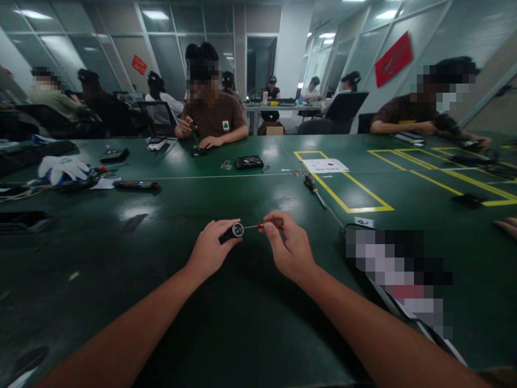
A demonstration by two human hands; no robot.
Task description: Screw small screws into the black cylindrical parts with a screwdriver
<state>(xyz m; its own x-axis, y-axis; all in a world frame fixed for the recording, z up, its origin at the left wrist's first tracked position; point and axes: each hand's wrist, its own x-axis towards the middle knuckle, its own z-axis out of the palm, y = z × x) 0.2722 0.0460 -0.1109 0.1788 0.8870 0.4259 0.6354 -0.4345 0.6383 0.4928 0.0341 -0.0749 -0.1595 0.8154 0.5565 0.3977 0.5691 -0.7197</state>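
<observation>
My left hand (214,245) is closed round a black cylinder (236,230) with a pale ring at its open end, which faces right; its exact kind I cannot make out. In my right hand (291,245) is a small screwdriver (262,225) with a reddish handle, gripped between thumb and fingers. The thin metal shaft points left and its tip reaches the ringed end of the cylinder. Both hands are above the green table (242,345), near its middle.
Beyond my hands lie a yellow-black screwdriver (311,185), a marker-like black tube (136,185), white gloves (64,168), a black box-like part (249,161) and a paper sheet (325,165). A dark-edged object (375,291), partly blurred, lies by my right forearm. Co-workers sit across the table.
</observation>
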